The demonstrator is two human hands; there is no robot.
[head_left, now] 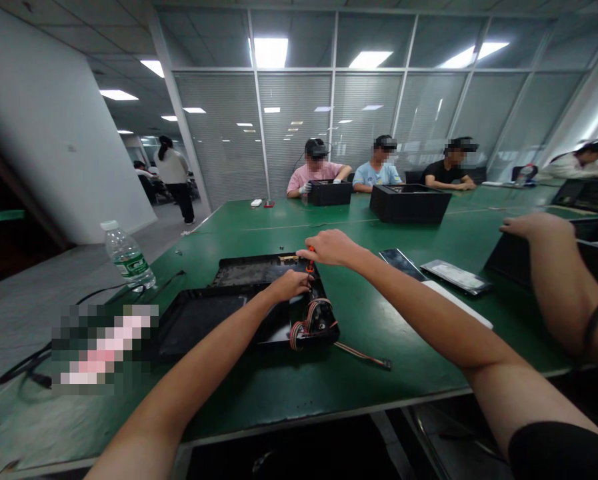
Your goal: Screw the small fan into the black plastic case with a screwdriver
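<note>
On the glossy green tabletop (259, 393), toward its near edge, lies an open black computer chassis (249, 272), thin-walled and rectangular. The right hand (329, 247) curls its fingers closed around an upright orange-handled screwdriver (311, 264) above the chassis's right part; the left hand (291, 285) has its fingers bunched at the dark shaft, though whether they pinch it cannot be told. Striped, flexible ribbon cables (299, 333) loop beside them, one trailing to a small connector (387, 364). The left forearm partly hides a shallow, raised-rim black tray (199, 320). At left stands a clear, ribbed plastic bottle (129, 257); at right lie a silvery metal hard drive (456, 276) and a smooth white slab (461, 305), near a co-worker's bare arm (553, 273).
</note>
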